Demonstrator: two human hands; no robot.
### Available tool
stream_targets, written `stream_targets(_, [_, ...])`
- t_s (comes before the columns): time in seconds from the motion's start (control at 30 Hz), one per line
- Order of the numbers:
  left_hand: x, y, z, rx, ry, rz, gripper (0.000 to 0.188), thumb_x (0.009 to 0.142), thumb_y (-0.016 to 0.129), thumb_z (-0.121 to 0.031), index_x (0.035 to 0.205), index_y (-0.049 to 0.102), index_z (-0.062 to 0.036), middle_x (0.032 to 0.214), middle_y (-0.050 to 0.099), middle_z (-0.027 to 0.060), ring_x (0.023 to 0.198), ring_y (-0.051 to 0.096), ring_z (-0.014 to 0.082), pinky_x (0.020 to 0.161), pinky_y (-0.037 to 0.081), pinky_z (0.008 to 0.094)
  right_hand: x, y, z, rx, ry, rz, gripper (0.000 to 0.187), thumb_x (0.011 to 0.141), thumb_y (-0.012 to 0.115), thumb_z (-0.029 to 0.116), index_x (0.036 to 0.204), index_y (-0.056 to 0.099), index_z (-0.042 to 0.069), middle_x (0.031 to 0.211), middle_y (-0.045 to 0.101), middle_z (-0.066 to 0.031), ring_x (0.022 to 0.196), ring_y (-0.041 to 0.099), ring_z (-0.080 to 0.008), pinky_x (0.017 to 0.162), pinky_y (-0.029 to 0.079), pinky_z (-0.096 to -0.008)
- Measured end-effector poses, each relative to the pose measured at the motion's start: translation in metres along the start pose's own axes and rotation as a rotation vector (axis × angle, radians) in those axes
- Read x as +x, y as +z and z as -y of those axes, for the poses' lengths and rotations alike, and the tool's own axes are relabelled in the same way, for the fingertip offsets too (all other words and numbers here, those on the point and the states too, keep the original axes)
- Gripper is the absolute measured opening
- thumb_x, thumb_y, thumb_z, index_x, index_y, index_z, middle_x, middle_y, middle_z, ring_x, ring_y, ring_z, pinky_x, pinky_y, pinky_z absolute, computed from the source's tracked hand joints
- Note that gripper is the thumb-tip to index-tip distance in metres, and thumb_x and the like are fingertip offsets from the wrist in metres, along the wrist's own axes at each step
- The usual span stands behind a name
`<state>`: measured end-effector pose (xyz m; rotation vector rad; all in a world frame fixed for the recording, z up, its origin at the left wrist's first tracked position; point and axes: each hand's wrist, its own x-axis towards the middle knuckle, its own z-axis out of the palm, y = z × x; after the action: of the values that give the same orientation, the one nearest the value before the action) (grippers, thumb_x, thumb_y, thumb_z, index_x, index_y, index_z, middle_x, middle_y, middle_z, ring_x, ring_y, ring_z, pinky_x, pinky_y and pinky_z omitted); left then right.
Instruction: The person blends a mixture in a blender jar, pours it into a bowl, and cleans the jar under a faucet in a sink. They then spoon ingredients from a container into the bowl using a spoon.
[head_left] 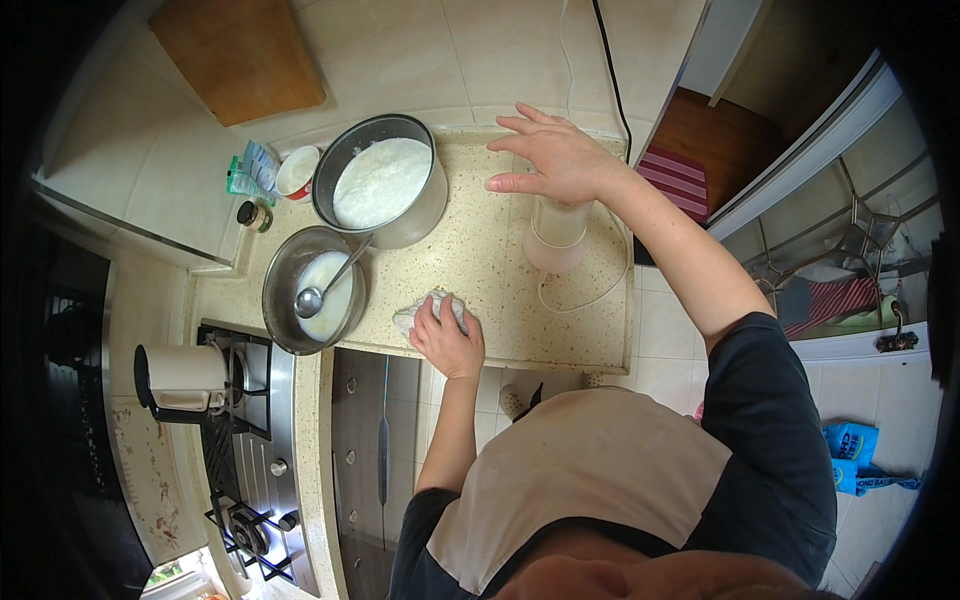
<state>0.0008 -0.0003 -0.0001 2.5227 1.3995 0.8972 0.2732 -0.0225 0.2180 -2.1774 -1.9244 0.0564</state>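
Head view: from where I'm standing, the left hand (448,343) is down near the middle of the frame, its fingers half bent and a little apart over a crumpled whitish cloth (403,319). The palm side is hidden, so I can't tell whether it grips the cloth or only presses it. The cloth lies at the near edge of the pale speckled bench (490,295); what shows is bunched, its longer spread running roughly left to right, while the fingers on it point up the frame.

The right hand (548,157) is at upper centre, wide open, fingers fanned toward the left, with nothing in its grasp. It is over a translucent, pale-based appliance (556,243); I can't tell whether they touch. That appliance stands upright, its long axis running up the frame from the broad base, the top hidden by the hand. A white cord (598,301) loops off to its right.

Left of it sits a deep pot (420,222) of white, lumpy stuff. Below that, a metal bowl (281,280) holds milky liquid and a ladle (310,302), its handle slanting toward the upper right.
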Motion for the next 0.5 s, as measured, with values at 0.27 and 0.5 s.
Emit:
stream_targets(0.27, [0.0015,-0.0024,-0.0026,0.012,0.014,-0.017,0.042,0.079,0.065,-0.025,0.119,0.059,-0.0132,0.129,0.049,0.0127,0.124,0.042,0.0327,0.106,0.024,0.0521,-0.0003,-0.0007,0.0001,0.001,0.0,0.001,0.082,0.085,0.044,0.075,0.133,0.056,0.01,0.15,0.037,-0.0156,0.145,0.021,-0.0353,0.117,0.023,-0.0465])
stream_targets(0.5, [0.0008,-0.0013,-0.0016,0.006,0.007,-0.002,0.043,0.08,0.064,-0.026,0.12,0.058,-0.014,0.13,0.048,0.0125,0.126,0.041,0.0325,0.106,0.023,0.0549,-0.0002,-0.0013,0.0008,-0.003,0.006,0.01,0.081,0.085,0.044,0.074,0.134,0.055,0.01,0.151,0.037,-0.0156,0.145,0.02,-0.0349,0.117,0.023,-0.0465])
